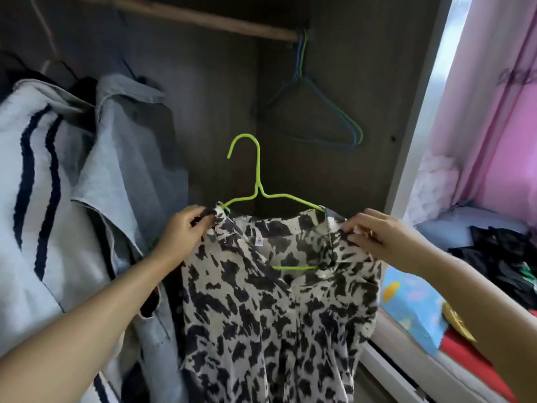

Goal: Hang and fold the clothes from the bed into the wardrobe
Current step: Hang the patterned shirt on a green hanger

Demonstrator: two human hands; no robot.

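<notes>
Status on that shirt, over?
Both hands grip shirt shoulders. Shirt on green hanger, below the rod. Nothing in the way.

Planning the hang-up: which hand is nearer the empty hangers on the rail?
Right. The right hand is below the empty hangers, slightly right; the left hand is further away, lower left.

Wardrobe rail (203,17): wooden, horizontal, spanning the top of the compartment. Empty blue and green wire hangers (313,112) hang from its right end. Bed (465,370), right of wardrobe: red cover, with a blue patterned cloth (412,298), a yellow item (457,321) and a heap of dark clothes (505,257) lying on it.
</notes>
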